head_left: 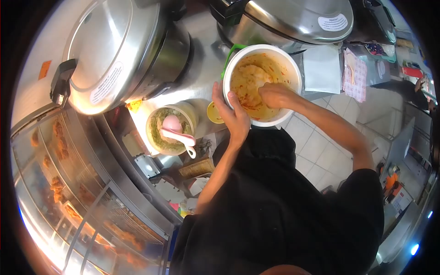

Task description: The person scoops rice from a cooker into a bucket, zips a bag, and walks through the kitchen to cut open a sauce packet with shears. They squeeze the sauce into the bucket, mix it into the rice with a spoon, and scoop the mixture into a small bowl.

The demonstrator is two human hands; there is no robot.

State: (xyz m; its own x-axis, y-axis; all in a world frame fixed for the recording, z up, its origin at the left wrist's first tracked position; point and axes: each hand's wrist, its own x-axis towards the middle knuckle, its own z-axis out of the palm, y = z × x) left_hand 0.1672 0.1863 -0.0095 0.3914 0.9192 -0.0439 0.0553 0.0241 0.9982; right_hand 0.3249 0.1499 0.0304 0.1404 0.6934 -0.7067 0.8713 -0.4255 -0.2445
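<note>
A white round tub [297, 75] stands at the counter's edge, its inside streaked with orange-red sauce around a pale, lumpy food [250, 78]. My right hand [273, 95] reaches down into the tub, fingers curled at the food; what they hold, if anything, is hidden. Against the tub's near left outer side rests my left hand [233, 112], its fingers spread. Left of it sits a small yellow cup [214, 113]. Farther left, a cream container [192, 120] holds a green and pale mixture with a pink ladle [172, 123] and a white-handled spoon [181, 137] in it.
Two large steel cookers [110, 50] [293, 20] stand at the back. A glass display case [78, 197] with fried food is on the left. White sheets [322, 68] and a patterned packet [354, 75] lie right of the tub. A person's arm shows at far right.
</note>
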